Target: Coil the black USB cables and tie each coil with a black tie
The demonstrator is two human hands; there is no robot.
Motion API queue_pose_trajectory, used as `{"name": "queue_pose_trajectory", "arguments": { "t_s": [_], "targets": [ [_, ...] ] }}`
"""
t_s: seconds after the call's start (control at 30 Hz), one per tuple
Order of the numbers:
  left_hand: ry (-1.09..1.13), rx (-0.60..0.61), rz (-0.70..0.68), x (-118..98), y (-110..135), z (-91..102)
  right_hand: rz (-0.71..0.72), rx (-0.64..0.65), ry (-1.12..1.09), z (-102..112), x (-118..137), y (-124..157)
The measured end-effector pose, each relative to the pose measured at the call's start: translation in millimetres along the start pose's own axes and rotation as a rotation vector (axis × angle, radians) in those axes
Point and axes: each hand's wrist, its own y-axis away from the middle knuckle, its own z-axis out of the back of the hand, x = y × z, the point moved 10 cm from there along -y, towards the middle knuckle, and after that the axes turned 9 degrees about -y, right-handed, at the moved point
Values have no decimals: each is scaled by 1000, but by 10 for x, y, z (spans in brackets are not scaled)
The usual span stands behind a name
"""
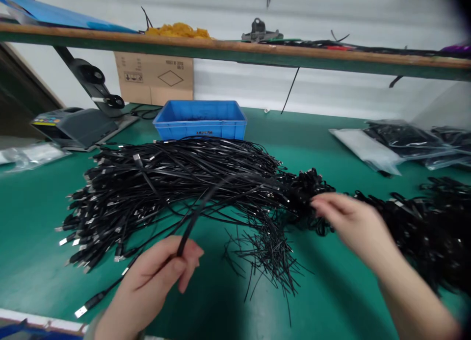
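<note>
This is looking like a cable-assembly workshop: a green-topped workbench (301,134) is carrying a heap of black USB cables (176,183) and a blue plastic bin (200,119).

The left hand (158,274) pinched a flat black cable (200,210) running up into the cable heap (165,183) on the green surface (331,291). The right hand (349,222) touched the heap's bunched end, near loose black ties (265,256). A blue bin (200,119) stood behind.

green bench (331,148), heap of black cables (176,183), loose ties (268,256), blue bin (200,119), plastic bags (401,143), cardboard box (154,77)
</note>
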Motion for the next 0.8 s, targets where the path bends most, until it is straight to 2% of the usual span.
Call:
{"name": "queue_pose_trajectory", "arguments": {
  "t_s": [0.03, 0.1, 0.17, 0.2, 0.27, 0.33, 0.37, 0.47, 0.53, 0.57, 0.67, 0.73, 0.8],
  "targets": [
    [2, -41, 3, -12, -5, -21, 46, 223, -9, -362, 167, 81],
    [-97, 2, -14, -66, -53, -196, 149, 570, -46, -902, 505, 339],
    [-235, 112, -40, -110, -100, -423, 206, 770, -134, -1155, 777, 552],
    [-267, 185, -47, -116, -105, -538, 211, 799, -184, -1183, 870, 590],
    [-245, 325, -4, -69, -67, -720, 176, 742, -282, -1125, 945, 531],
    [-93, 444, 113, 33, 27, -845, 70, 664, -399, -1069, 868, 431],
    [31, 495, 181, 80, 86, -899, -11, 677, -477, -1101, 793, 422],
    [419, 598, 330, 155, 213, -1025, -328, 923, -740, -1391, 587, 630],
    [516, 534, 382, 246, 175, -1004, -449, 1051, -896, -1510, 569, 774],
    [503, 465, 401, 315, 130, -965, -461, 1057, -975, -1523, 585, 784],
    [481, 258, 500, 521, 56, -906, -435, 932, -1227, -1485, 637, 672],
    [606, 242, 617, 594, 129, -1070, -478, 840, -1381, -1514, 631, 622],
    [777, 298, 735, 595, 269, -1339, -528, 772, -1491, -1603, 622, 607]
  ]
}}
